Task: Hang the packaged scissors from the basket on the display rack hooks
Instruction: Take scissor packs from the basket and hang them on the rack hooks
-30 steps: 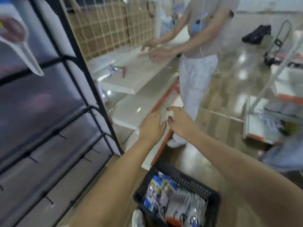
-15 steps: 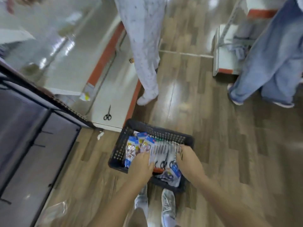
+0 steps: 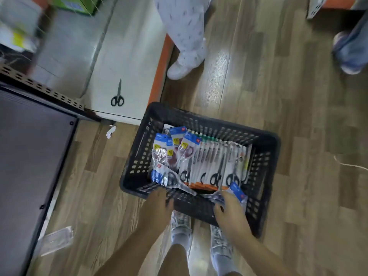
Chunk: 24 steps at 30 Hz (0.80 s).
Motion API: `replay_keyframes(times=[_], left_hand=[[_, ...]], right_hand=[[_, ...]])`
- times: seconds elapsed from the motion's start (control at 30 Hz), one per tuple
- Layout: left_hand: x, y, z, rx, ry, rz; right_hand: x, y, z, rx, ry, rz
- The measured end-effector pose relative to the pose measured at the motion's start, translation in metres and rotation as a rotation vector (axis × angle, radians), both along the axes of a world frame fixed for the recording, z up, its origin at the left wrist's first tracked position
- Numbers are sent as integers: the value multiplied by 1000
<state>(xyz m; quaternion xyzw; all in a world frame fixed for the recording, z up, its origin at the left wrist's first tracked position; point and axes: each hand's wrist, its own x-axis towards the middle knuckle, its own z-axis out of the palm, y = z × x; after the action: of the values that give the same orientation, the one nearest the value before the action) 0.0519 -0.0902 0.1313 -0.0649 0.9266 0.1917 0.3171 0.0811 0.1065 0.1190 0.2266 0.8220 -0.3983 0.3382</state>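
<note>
A black plastic basket [image 3: 265,141] stands on the wooden floor in front of my feet. It holds several packaged scissors: blue-topped packs [image 3: 175,148] on the left and white-and-orange packs [image 3: 217,162] in the middle. My right hand [image 3: 229,213] grips a clear pack with a blue header [image 3: 237,191] at the basket's near right corner. My left hand [image 3: 159,204] lies at the near rim, its fingers by another clear pack [image 3: 169,179]; the grip is blurred. The dark display rack [image 3: 29,156] fills the left edge.
Loose black scissors [image 3: 117,96] lie on a white shelf base with an orange edge. One person's white shoe [image 3: 183,64] is just beyond the basket and another person's foot [image 3: 348,54] is at the far right. A clear empty pack [image 3: 57,240] lies on the floor.
My view dropped from the rack and shelves down to the basket. Both hands went from held together in front of me down into the basket, then back to its near edge.
</note>
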Motion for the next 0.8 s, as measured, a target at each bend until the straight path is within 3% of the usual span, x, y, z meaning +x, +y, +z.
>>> replay_keyframes(times=[0.27,0.57,0.7,0.8], left_hand=[[-68,-14,-140,111,-7,186],[-159,-7,-263,169,241,270],[-180,-3,-292,-111,309,176],[-190,2,-301,-115,226,262]], right_hand=[[-67,-56,-145,-182,-94,-345],[-135,-72,-267,-225,34,-393],[-149,-90,-299,-91,83,-520],[-158,-101,-305,-54,-2,-543]])
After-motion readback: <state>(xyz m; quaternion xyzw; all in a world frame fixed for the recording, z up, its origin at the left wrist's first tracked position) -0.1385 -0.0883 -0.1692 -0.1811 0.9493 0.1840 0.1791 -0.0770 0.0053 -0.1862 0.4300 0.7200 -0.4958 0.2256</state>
